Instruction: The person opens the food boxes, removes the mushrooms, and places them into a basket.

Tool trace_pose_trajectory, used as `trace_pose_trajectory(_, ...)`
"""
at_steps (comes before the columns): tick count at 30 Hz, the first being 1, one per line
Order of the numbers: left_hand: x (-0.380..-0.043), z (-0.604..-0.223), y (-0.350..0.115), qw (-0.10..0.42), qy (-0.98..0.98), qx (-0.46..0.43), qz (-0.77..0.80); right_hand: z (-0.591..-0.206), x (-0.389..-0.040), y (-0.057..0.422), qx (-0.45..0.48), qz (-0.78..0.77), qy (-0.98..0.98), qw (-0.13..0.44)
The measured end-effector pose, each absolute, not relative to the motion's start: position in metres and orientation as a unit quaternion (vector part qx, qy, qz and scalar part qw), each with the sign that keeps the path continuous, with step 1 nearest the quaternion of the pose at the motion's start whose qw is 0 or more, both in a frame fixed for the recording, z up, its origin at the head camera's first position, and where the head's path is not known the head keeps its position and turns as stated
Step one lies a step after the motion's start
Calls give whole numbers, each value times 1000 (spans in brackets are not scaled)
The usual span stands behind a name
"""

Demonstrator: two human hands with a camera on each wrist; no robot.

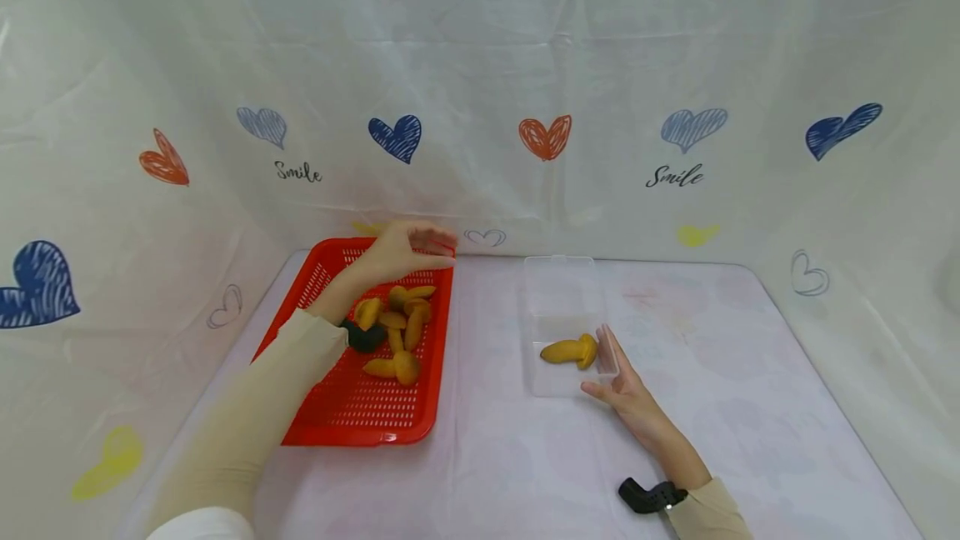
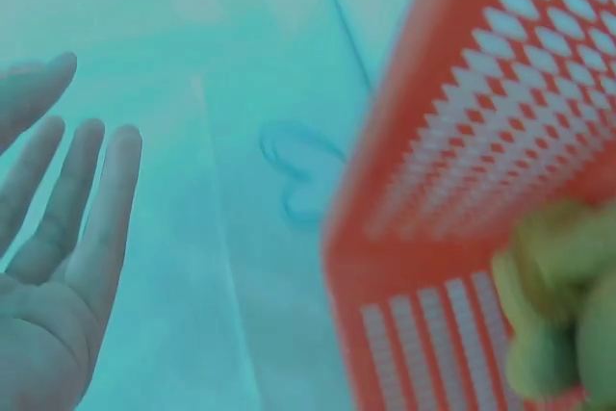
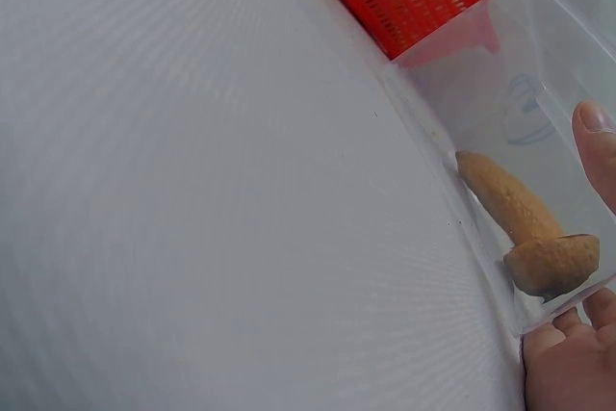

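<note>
My left hand point(image 1: 408, 252) is over the far right corner of a red perforated basket point(image 1: 438, 373). Its fingers point(image 2: 106, 199) are extended and nothing lies in the palm in the left wrist view. Several yellow-brown mushrooms point(image 1: 406, 367) lie in the basket, below the left forearm. My right hand point(image 1: 630, 402) grips the right side of a clear plastic box point(image 1: 547, 377), its thumb point(image 3: 599, 146) at the rim and the other fingers along the outer wall. A single yellow-brown mushroom point(image 1: 570, 351) lies inside this box, stem pointing left.
The box's clear lid point(image 1: 561, 286) lies flipped back toward the wall. A white cloth-covered table point(image 1: 487, 473) bears both containers. Behind it hangs a white sheet point(image 1: 480, 65) printed with hearts. Dark straps point(image 1: 651, 496) sit at both wrists.
</note>
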State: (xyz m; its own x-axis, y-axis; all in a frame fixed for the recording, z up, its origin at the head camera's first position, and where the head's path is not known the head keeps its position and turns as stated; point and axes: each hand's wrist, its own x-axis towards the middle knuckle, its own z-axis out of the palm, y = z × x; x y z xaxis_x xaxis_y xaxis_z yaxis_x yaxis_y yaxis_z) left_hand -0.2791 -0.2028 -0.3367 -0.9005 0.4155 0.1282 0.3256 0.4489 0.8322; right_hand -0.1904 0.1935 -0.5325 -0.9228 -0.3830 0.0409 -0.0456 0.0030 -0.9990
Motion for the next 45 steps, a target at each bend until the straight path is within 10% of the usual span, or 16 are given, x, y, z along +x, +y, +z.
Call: trace_pose_trajectory(45, -259, -420, -13, 102, 849, 283, 434, -534, -190, 194, -146, -690, 699, 116)
